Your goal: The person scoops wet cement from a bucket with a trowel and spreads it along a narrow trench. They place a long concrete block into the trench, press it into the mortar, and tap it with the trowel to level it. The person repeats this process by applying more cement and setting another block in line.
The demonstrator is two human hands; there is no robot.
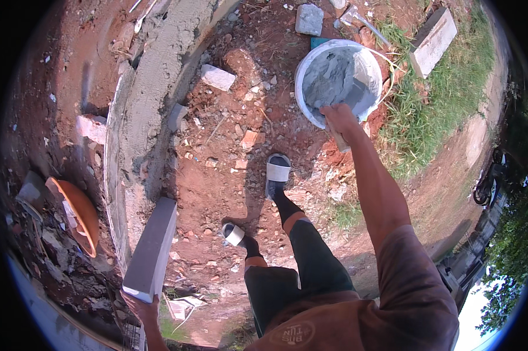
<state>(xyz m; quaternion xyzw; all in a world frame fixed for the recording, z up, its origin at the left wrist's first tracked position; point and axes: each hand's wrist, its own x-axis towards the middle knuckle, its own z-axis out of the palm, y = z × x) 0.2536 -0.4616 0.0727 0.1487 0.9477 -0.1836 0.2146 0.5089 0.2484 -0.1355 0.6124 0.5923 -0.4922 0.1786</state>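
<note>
My right hand [340,120] is closed round the handle of a trowel [341,142] at the near rim of a white bucket [299,88]. The trowel's blade reaches into the wet grey mortar [332,70] inside. At the lower left my left hand [142,308] grips the near end of a long grey block [152,248]. That block lies along the near part of a low wall [164,64] topped with rough grey mortar; how much of its weight the wall bears, I cannot tell.
Beyond the wall an orange basin [84,216] leans among rubble. Broken blocks [218,77] and stones litter the red soil round my feet. A grey stone [309,20] sits behind the bucket, and another long block [433,42] rests on the grass at the right.
</note>
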